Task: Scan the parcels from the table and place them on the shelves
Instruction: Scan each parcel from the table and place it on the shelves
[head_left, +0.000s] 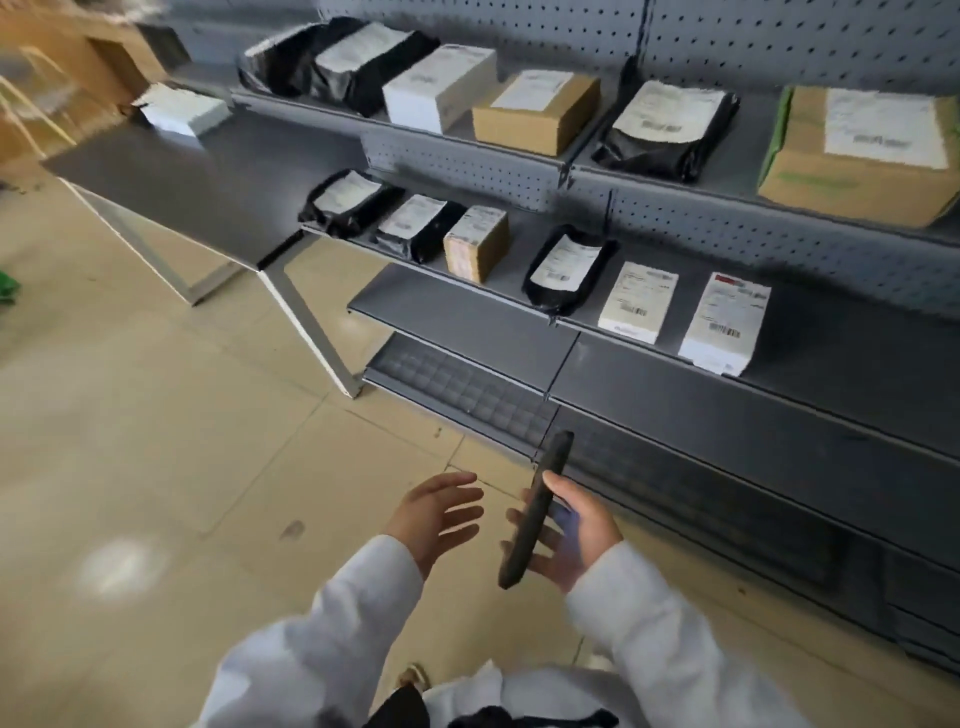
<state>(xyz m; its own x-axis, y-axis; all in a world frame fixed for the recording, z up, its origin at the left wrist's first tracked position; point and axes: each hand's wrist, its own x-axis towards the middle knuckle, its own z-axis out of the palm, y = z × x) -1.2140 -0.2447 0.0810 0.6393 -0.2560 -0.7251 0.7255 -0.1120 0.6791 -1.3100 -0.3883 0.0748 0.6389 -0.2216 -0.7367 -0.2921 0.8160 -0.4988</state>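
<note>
My right hand (576, 530) grips a slim black handheld scanner (537, 512), held edge-on and pointing up toward the shelves. My left hand (434, 514) hovers beside it, fingers spread, holding nothing. One white parcel (179, 109) lies at the far end of the dark grey table (208, 187). The upper shelf (571, 156) carries black bags, a white box and cardboard boxes, all labelled. On the middle shelf (519, 296) sit black bags, a small cardboard box (475, 244) and two white parcels (724, 322).
Two lower shelves (701, 410) of the grey pegboard rack are bare. The table stands on angled metal legs (311, 327) at the rack's left end. Beige floor tiles spread to the left. Cardboard cartons (78, 57) stand in the far left corner.
</note>
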